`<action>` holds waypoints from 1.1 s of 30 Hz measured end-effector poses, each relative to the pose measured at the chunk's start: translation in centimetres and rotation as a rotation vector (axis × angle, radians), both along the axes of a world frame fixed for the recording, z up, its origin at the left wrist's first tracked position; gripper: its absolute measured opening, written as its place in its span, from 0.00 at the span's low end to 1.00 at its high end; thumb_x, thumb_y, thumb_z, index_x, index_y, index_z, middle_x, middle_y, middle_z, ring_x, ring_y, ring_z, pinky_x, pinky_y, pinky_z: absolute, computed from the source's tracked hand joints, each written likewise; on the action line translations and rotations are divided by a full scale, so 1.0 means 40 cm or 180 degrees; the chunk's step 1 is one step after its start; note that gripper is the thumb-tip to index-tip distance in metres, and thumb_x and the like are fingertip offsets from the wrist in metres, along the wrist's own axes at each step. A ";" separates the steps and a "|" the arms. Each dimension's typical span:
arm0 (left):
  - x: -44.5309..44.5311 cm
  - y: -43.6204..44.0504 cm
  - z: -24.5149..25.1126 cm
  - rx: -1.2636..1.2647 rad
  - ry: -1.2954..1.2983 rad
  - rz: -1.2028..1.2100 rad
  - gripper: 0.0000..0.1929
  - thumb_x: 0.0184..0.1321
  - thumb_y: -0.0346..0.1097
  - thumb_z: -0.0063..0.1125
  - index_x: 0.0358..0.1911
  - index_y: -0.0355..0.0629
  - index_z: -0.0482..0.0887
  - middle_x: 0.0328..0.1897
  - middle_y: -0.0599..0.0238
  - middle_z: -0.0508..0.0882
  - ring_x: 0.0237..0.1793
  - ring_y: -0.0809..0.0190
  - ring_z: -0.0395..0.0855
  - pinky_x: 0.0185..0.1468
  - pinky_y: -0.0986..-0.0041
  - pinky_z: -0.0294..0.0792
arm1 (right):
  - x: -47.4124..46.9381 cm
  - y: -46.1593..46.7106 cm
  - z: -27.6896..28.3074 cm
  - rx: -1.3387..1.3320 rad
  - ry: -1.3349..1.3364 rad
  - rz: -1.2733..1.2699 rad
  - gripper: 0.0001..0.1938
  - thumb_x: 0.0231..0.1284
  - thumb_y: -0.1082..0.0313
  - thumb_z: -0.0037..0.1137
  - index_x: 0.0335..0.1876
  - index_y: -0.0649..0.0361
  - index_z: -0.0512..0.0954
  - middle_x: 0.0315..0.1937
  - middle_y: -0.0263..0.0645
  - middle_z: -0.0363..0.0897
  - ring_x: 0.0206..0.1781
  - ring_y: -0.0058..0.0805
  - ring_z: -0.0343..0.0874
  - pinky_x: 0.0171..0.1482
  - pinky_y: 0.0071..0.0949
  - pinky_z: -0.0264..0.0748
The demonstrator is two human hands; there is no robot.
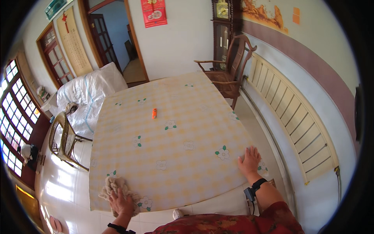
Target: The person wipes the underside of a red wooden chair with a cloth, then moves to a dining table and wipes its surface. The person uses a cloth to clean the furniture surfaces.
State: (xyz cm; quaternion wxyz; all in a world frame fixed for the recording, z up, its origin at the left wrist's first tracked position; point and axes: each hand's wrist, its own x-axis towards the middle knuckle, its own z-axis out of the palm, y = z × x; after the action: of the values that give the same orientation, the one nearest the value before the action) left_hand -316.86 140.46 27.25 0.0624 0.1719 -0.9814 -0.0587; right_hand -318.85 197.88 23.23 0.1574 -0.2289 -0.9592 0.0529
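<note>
A table under a yellow-and-white checked tablecloth (181,166) with printed flowers lies before me. At its near left corner my left hand (122,201) rests on a crumpled beige cloth (115,185), pressing it against the tabletop with fingers over its folds. My right hand (250,160) lies palm down near the table's right edge, fingers slightly apart, with nothing in it. Toward the middle of the far half sits a small orange object (154,113), too small to name surely.
A wooden armchair (230,79) stands at the table's far right, before a longcase clock (222,38). Along the right wall runs a cream radiator (292,117). To the left are a wicker chair (65,140) and a large bundle in plastic sheeting (87,90). A doorway (133,58) opens behind.
</note>
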 end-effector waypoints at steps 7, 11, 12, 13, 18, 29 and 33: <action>-0.041 0.249 0.014 0.0094 -0.0248 -0.1189 0.36 0.50 0.52 0.66 0.67 0.60 0.75 0.75 0.50 0.62 0.72 0.32 0.56 0.69 0.40 0.55 | 0.001 -0.014 0.022 -0.0100 0.0015 0.0023 0.32 0.60 0.52 0.59 0.65 0.64 0.69 0.72 0.55 0.59 0.77 0.60 0.50 0.74 0.61 0.45; -0.091 0.367 0.021 -0.0028 -0.0334 -0.1856 0.38 0.50 0.56 0.66 0.69 0.61 0.72 0.76 0.49 0.61 0.72 0.31 0.56 0.69 0.39 0.54 | 0.002 -0.013 0.011 -0.0256 0.0007 0.0018 0.32 0.63 0.51 0.56 0.67 0.65 0.67 0.74 0.55 0.56 0.79 0.60 0.47 0.75 0.61 0.42; -0.106 0.397 0.022 -0.0027 -0.0316 -0.1986 0.39 0.51 0.57 0.67 0.69 0.61 0.72 0.76 0.49 0.61 0.72 0.31 0.56 0.69 0.38 0.54 | -0.002 -0.012 0.009 -0.0302 -0.0025 0.0019 0.32 0.64 0.51 0.55 0.68 0.64 0.67 0.75 0.55 0.55 0.79 0.59 0.45 0.75 0.62 0.41; -0.117 0.429 0.021 -0.0033 -0.0341 -0.2080 0.39 0.51 0.57 0.67 0.70 0.62 0.71 0.76 0.49 0.60 0.73 0.31 0.55 0.68 0.38 0.54 | -0.005 -0.009 0.007 -0.0324 -0.0083 0.0014 0.32 0.64 0.50 0.54 0.68 0.64 0.66 0.75 0.55 0.53 0.79 0.59 0.44 0.75 0.62 0.40; -0.134 0.605 0.027 -0.0001 -0.0350 -0.2410 0.40 0.51 0.59 0.67 0.71 0.63 0.70 0.77 0.48 0.59 0.74 0.31 0.54 0.69 0.34 0.53 | -0.010 -0.003 0.025 -0.0671 -0.0440 0.0062 0.35 0.68 0.48 0.51 0.73 0.63 0.62 0.78 0.56 0.46 0.81 0.58 0.37 0.76 0.62 0.33; -0.122 0.739 0.034 -0.0020 0.0178 -0.2797 0.35 0.50 0.52 0.69 0.65 0.61 0.78 0.74 0.50 0.66 0.71 0.35 0.61 0.70 0.43 0.56 | 0.018 0.117 0.163 -0.3039 0.0389 0.0993 0.38 0.64 0.43 0.58 0.72 0.62 0.66 0.73 0.53 0.63 0.78 0.45 0.59 0.74 0.43 0.58; -0.122 0.727 0.020 0.0068 0.0334 -0.2866 0.34 0.50 0.51 0.68 0.64 0.59 0.79 0.72 0.50 0.68 0.69 0.34 0.63 0.68 0.43 0.57 | 0.090 0.199 0.482 -0.3545 0.2342 0.2118 0.26 0.74 0.56 0.51 0.70 0.64 0.69 0.66 0.45 0.76 0.69 0.31 0.72 0.71 0.32 0.65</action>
State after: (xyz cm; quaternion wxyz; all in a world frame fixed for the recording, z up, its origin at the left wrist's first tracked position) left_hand -321.75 169.56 28.04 0.0786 -0.2746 -0.9532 -0.0987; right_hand -315.26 205.84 42.51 0.3047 0.0602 -0.6944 0.6491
